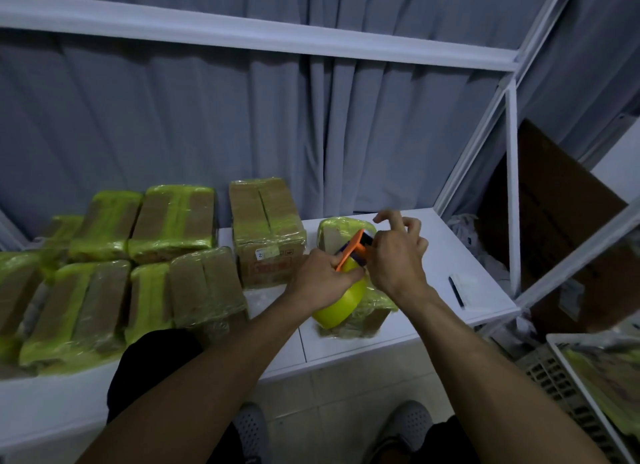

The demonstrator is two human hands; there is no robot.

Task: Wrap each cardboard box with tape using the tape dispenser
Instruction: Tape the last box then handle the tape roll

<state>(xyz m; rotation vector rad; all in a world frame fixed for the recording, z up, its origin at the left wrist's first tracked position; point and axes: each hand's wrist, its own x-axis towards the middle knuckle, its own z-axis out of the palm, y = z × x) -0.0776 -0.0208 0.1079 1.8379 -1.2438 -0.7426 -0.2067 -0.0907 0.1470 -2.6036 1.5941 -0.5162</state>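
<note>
Left grip [322, 276]: fingers curled tight round the handle of the orange plastic tape dispenser [349, 252], clamped on it. A yellow-green tape roll [337, 307] hangs on the dispenser just below this grip.

Right grip [398, 255]: just beside the left, thumb side against the dispenser's dark front end, fingers loosely bent and spread above. Whether it pinches any tape cannot be told.

Cardboard box partly wrapped in yellow-green tape [343, 226]: directly under both grips and the dispenser, lying on the white worktop [450, 248].

Brown cardboard box under clear film with a printed label [266, 228]: just left of the left grip, standing on the worktop.

Stack of cardboard boxes banded in yellow-green tape [173, 221]: farther left, in two rows, packed touching one another.

Small dark flat item with a white part [457, 287]: right of the right grip, apart from the box.

White metal frame [510, 151]: beyond and right of the grips; grey curtain [207, 117] behind it.

Large brown cardboard sheet [561, 203]: far right, leaning behind the frame.

White slatted plastic crate [554, 377]: lower right, holding yellow-green wrapped goods.
</note>
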